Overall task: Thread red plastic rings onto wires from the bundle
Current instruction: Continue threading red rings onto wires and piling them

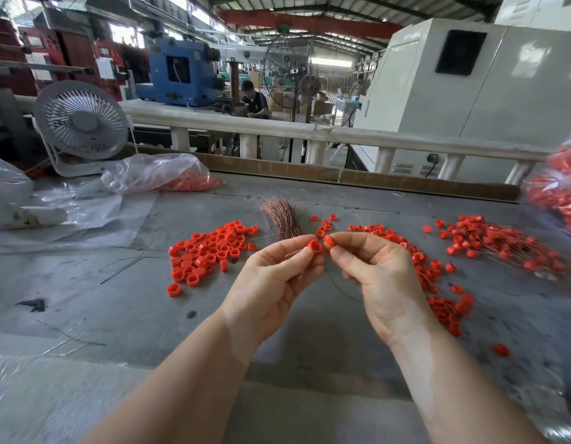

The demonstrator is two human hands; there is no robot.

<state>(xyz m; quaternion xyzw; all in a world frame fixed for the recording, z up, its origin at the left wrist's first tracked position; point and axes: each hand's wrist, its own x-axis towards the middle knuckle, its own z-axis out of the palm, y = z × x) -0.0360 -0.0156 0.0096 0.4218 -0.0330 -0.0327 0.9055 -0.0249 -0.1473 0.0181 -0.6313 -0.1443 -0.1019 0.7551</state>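
Pinching red ring (314, 245) opening upward, left hand (274, 277)

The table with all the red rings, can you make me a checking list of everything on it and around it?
Surface: grey table, scuffed, with clear plastic sheeting at its left.
Job's things: loose red rings piled left of the hands; copper wire bundle behind them; threaded rings heaped at right.
Clutter: plastic bag of rings at back left; another bag of rings at the right edge; stray dark wires.
Grippers: left hand pinches a ring; right hand pinches another ring.
Cables: a thin wire curving between the hands.
Surroundings: white desk fan, railing, blue machine, a seated person far off.
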